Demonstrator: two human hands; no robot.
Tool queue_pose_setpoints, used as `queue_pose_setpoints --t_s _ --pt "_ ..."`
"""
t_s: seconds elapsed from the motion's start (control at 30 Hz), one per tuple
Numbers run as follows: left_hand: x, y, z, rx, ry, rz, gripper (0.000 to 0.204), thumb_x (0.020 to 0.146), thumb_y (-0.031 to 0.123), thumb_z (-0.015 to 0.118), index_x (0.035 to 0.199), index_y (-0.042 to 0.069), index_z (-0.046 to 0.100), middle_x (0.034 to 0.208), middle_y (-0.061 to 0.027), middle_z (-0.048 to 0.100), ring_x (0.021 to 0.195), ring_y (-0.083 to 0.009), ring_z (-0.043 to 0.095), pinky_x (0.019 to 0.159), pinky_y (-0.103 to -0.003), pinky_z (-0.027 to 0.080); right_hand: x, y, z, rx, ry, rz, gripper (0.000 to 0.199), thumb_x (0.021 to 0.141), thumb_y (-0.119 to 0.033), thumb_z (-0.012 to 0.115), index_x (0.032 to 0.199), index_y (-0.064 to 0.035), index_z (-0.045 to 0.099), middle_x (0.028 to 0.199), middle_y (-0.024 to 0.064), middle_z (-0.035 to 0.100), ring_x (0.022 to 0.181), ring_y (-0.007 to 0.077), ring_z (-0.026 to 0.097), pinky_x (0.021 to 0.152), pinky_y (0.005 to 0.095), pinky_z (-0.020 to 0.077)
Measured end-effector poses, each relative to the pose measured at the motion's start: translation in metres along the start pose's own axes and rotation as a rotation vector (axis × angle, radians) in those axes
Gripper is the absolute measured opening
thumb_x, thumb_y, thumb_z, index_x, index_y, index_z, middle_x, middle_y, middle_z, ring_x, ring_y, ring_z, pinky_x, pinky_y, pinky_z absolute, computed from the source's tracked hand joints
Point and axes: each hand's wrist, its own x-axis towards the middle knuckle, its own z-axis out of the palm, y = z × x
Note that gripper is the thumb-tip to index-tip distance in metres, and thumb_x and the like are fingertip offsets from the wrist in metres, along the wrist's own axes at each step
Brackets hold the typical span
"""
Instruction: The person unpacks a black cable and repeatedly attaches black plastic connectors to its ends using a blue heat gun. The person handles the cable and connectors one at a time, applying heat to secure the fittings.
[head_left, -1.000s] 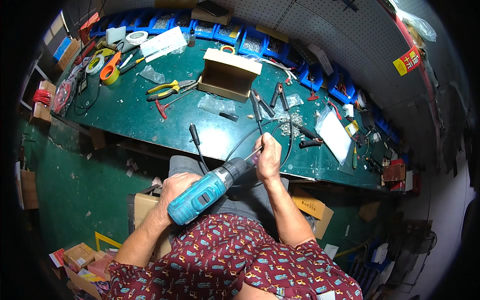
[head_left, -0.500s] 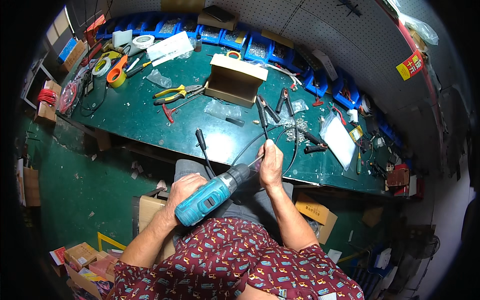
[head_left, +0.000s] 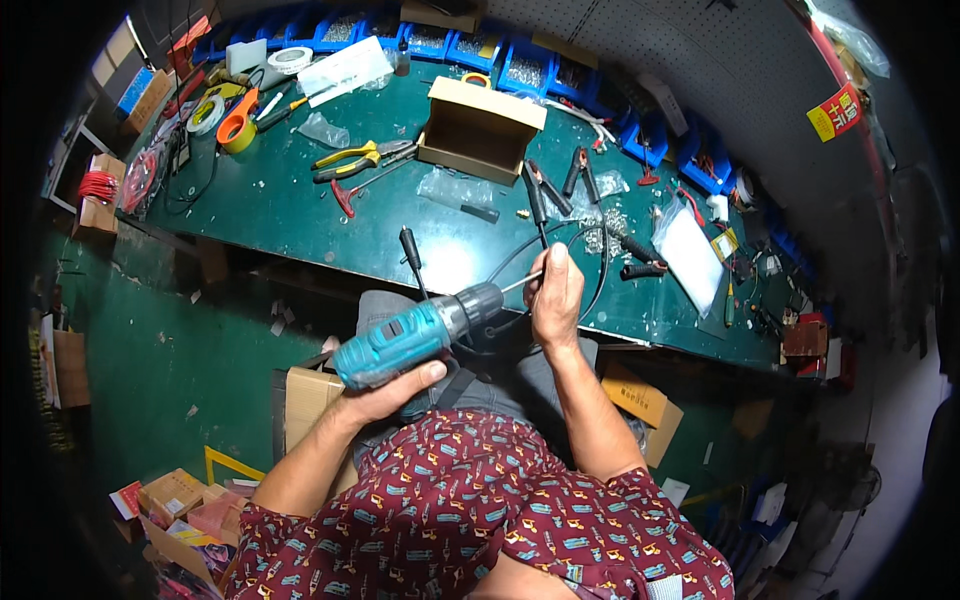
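the left hand (head_left: 385, 392) is wrapped around the grip of a teal cordless drill (head_left: 415, 335), fingers closed tight on it, holding it level over the lap just below the front edge of the green desk (head_left: 290, 215). the drill's thin bit (head_left: 520, 283) points right, toward the right hand (head_left: 555, 298). that hand's fingers are pressed together, pinching a loop of black cable (head_left: 590, 270) close to the bit's tip; what small part sits between the fingertips is too small to tell.

the drill looks fairly heavy and stiff, with its weight toward the back, so the rubbery handle is the sound place to hold it, as the hand does now. the cable seems light, bendy and springy; it would likely twist away unless pinched right beside the working point. the bit is thin and could slip off a round surface.

on the desk behind the hands stands an open brown cardboard box (head_left: 478, 128), flaps up. clear plastic bags lie near it: 1 flat beside the box (head_left: 455, 185), 1 larger whitish bag (head_left: 690, 260) to the right. yellow-handled pliers (head_left: 350, 157) lie left of the box, and an orange tape dispenser (head_left: 238, 128) sits further left. a row of blue bins (head_left: 480, 50) lines the back edge. high on the right wall hangs a small red sign with yellow marks (head_left: 835, 112). brown cartons (head_left: 640, 400) sit on the floor under the desk.
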Motion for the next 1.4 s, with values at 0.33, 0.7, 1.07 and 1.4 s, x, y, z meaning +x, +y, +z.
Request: queue_pose_setpoints --t_s 0.33,0.7,1.07,1.4 --pt "0.007 -0.005 -0.007 -0.506 -0.013 0.010 0.030 0.090 0.013 0.077 0.116 0.004 0.066 0.105 -0.0049 0.071 0.101 -0.0163 0.069 0.092 -0.033 0.056 0.001 -0.021 0.002 0.444 -0.203 0.220 0.049 0.107 -0.046 0.050 0.112 0.0015 0.060 0.074 -0.0014 0.048 0.060 0.0054 0.040 0.050 0.0215 0.0317" --pt "0.004 -0.011 -0.020 0.283 0.042 0.201 0.029 0.092 0.023 0.077 0.114 0.006 0.069 0.102 -0.0079 0.073 0.095 -0.0199 0.069 0.088 -0.037 0.056 0.006 -0.009 0.008 -0.085 -0.092 -0.102 0.052 0.108 -0.049 0.042 0.080 -0.0071 0.053 0.060 -0.0038 0.042 0.051 0.0063 0.036 0.047 0.0252 0.0285" --pt "0.004 -0.029 -0.021 -0.797 -0.245 -0.024 0.056 0.090 0.047 0.068 0.113 -0.003 0.065 0.097 -0.0172 0.071 0.104 -0.0356 0.066 0.100 -0.048 0.050 0.002 -0.042 0.015 -0.123 -0.013 -0.520 0.046 0.109 -0.043 0.043 0.088 -0.0026 0.053 0.066 -0.0004 0.047 0.054 0.0073 0.040 0.049 0.0247 0.0300" --pt "0.023 -0.009 -0.076 -0.516 0.175 -0.063 0.046 0.102 0.038 0.059 0.128 0.000 0.057 0.078 -0.0072 0.065 0.085 -0.0253 0.069 0.081 -0.037 0.056 0.054 -0.022 -0.038 0.683 0.164 0.120 0.040 0.109 -0.042 0.045 0.104 -0.0035 0.052 0.068 -0.0045 0.037 0.054 0.0048 0.032 0.046 0.0207 0.0276"
